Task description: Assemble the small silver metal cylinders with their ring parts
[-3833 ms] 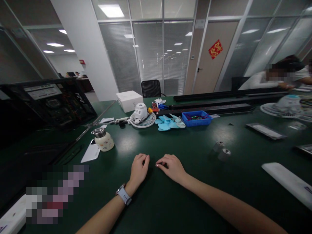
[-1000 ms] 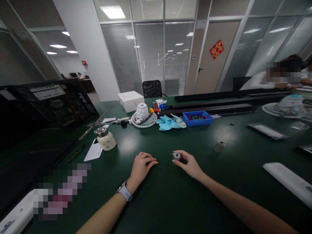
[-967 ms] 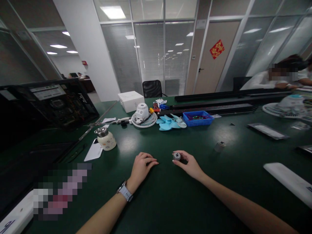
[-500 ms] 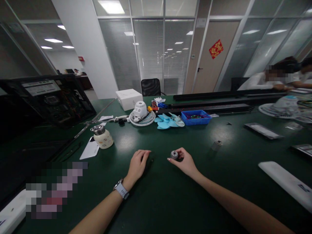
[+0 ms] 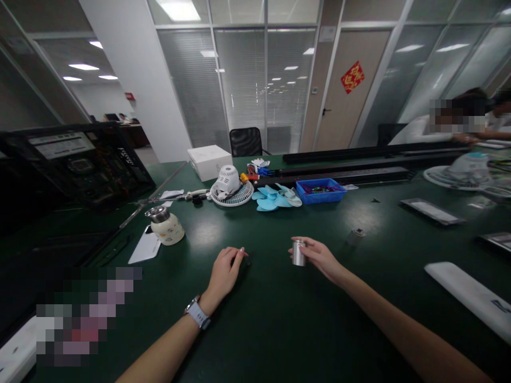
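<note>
My right hand grips a small silver metal cylinder and holds it upright just above the green table. My left hand, with a watch on its wrist, rests on the table to the left of it; its fingers curl over a small dark thing that I cannot make out. A second small cylinder lies on the table to the right, apart from both hands.
A cream jar stands on the left beside a white card. Farther back are a white fan part, blue fan blades, a blue tray and a white box. A person sits at the far right.
My right hand fetched one of the two cylinders from the right, brought it to the middle and has now turned it upright. The left hand stayed in place with its fingers bent.
</note>
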The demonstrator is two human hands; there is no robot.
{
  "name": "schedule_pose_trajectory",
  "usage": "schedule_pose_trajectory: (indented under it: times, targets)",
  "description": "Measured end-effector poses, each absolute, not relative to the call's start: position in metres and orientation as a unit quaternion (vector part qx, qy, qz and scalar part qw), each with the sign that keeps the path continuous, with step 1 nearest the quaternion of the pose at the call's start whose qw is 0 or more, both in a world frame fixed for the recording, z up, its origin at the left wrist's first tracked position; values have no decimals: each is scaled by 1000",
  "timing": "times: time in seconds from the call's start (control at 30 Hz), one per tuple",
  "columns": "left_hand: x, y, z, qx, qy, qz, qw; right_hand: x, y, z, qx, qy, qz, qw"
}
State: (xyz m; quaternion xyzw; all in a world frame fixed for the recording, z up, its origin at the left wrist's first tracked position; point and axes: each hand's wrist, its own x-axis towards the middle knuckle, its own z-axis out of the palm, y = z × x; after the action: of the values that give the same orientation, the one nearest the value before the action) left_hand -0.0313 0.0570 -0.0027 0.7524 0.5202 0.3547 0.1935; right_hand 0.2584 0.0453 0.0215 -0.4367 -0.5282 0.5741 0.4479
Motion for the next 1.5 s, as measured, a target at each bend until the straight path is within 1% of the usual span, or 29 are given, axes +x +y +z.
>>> schedule_pose_trajectory:
  times: [0.07, 0.17, 0.23, 0.4, 0.57, 0.67, 0.7, 0.77, 0.87, 0.93, 1.03, 1.1, 1.17, 1.3, 1.43, 1.5]
  targets:
    - [-31, 57, -3, 754, 519, 355, 193, 278, 42, 41, -483, -604, 467, 430]
    - [-31, 57, -3, 756, 516, 355, 190, 321, 34, 65, -552, -676, 339, 352]
    - [-31, 56, -3, 757, 515, 355, 188, 353, 31, 70, -595, -671, 314, 312]
    - [-31, 56, -2, 756, 517, 357, 183, 411, 38, 51, -658, -644, 269, 282]
    - [-31, 57, -3, 755, 518, 356, 188, 431, 45, 40, -714, -632, 196, 231]
    - [-31, 58, -3, 753, 518, 358, 189, 434, 41, 46, -728, -627, 190, 201]
    - [-30, 58, -4, 752, 519, 359, 189, 431, 39, 50, -730, -628, 182, 197]
    - [-31, 57, -4, 748, 523, 363, 190, 415, 35, 61, -734, -634, 126, 208]
    - [-31, 57, -5, 736, 530, 372, 200, 359, 29, 75, -687, -676, 32, 267]
    - [-31, 57, -6, 726, 537, 376, 208, 306, 27, 74, -604, -731, 74, 309]
    - [-32, 57, -8, 718, 542, 379, 216, 231, 32, 54, -477, -802, 234, 275]
    - [-33, 58, -9, 717, 540, 383, 221, 197, 39, 36, -447, -813, 273, 255]
    - [-33, 58, -9, 714, 538, 386, 226, 177, 47, 20, -451, -814, 263, 254]
    - [-32, 59, -9, 708, 540, 391, 232, 159, 58, 5, -467, -822, 196, 260]
    - [-32, 59, -8, 707, 542, 391, 232, 151, 59, 5, -479, -825, 172, 245]
    - [-32, 59, -8, 708, 543, 388, 230, 160, 57, 13, -480, -821, 172, 256]
